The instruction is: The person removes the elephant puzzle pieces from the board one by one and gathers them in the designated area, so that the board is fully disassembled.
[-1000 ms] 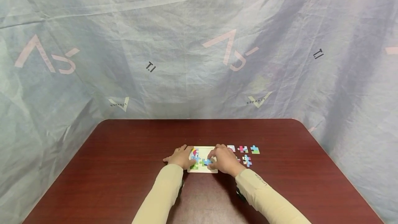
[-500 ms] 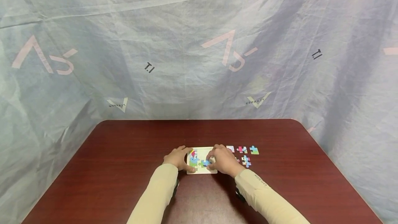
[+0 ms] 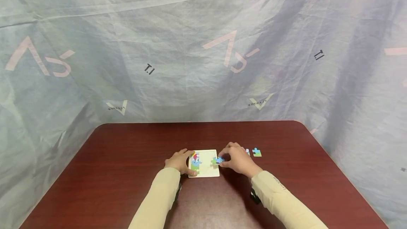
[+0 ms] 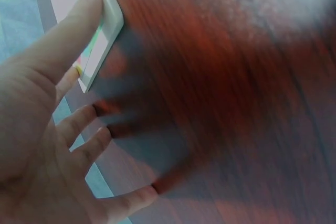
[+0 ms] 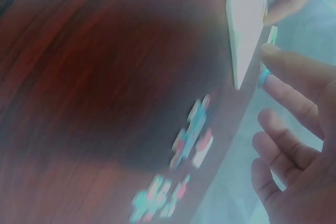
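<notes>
A pale puzzle tray (image 3: 206,170) lies on the table, with assembled pieces (image 3: 195,162) showing a red, white, blue and green picture along its left side. My left hand (image 3: 179,162) rests at the tray's left edge, its thumb on the lower corner and its other fingers spread straight. Over the tray's right edge, my right hand (image 3: 239,159) pinches a blue and green puzzle piece (image 3: 217,160) between thumb and index finger. In the right wrist view this piece shows only edge-on; the remaining fingers are loosely bent.
Loose puzzle pieces lie right of the tray, one green and blue (image 3: 257,152); my right hand hides others in the head view. The right wrist view shows several pieces (image 5: 191,135) on the table (image 5: 94,77). A grey cloth (image 3: 178,91) hangs behind the table.
My right hand has lifted the blue and green piece from the tray's lower middle and moved it right and away from me. My left hand has shifted slightly left, its thumb lower on the tray.
</notes>
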A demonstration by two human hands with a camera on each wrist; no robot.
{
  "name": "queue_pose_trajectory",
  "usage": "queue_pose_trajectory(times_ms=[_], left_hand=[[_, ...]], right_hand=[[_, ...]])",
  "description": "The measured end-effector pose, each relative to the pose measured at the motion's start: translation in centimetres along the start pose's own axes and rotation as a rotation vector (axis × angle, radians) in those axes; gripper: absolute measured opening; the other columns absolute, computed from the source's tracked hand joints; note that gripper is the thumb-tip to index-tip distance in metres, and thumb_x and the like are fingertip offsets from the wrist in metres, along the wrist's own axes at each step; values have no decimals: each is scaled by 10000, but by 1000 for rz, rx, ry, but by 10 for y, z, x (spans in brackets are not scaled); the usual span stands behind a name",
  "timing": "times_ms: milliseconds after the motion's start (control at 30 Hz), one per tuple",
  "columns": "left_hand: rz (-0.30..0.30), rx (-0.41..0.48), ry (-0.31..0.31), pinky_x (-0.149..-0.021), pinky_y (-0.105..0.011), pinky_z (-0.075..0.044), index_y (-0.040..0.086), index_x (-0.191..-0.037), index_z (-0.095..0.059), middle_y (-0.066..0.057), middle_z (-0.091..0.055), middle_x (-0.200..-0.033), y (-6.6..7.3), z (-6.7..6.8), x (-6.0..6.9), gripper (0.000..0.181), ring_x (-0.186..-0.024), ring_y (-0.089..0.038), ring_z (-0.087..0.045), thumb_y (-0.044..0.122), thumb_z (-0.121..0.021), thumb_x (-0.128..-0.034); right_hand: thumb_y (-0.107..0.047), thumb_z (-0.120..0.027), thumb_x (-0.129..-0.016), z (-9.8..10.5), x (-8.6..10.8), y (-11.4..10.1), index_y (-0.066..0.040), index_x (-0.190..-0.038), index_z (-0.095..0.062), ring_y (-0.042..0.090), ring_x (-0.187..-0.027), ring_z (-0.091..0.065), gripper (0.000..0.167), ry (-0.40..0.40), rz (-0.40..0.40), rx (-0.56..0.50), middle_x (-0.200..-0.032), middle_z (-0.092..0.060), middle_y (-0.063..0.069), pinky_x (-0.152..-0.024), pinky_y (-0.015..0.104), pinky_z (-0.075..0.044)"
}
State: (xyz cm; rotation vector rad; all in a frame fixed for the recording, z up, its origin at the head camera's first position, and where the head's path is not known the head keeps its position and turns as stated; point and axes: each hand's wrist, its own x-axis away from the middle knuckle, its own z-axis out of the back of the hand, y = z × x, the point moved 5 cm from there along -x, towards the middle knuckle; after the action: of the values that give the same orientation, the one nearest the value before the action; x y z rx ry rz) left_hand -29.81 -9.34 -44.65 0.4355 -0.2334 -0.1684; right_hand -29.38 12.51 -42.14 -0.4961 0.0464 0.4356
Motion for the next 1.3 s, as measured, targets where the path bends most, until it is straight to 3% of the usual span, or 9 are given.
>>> queue_pose_trajectory(times_ms=[267,633,1300], left_hand=[[5,15,1,-995,-754,-347,168,-1491,-515,-176,-396,-1577,-1,-1,-1,845,-1429,-423,-377,289,-923,-760],[4,25,-3,-996,-792,-319,138,-1486,-516,-205,-393,-1572,3,4,6,837,-1430,-451,-365,252,-923,-763],[22,66,-18,-1013,-828,-243,130,-1483,-514,-208,-370,-1585,5,5,5,838,-1449,-454,-329,209,-926,-758]], right_hand=[[-182,-847,-849,22,10,25,-142,-1055,-792,298,-1076,-551,216,14,-20,50,-1064,-628,53,-943,538,-431],[-173,-824,-869,54,30,55,-120,-1095,-783,353,-1091,-540,236,31,-49,66,-1096,-625,91,-855,548,-476],[-134,-828,-849,70,62,104,-55,-1093,-763,402,-1067,-552,265,49,-110,80,-1066,-636,122,-879,587,-476]])
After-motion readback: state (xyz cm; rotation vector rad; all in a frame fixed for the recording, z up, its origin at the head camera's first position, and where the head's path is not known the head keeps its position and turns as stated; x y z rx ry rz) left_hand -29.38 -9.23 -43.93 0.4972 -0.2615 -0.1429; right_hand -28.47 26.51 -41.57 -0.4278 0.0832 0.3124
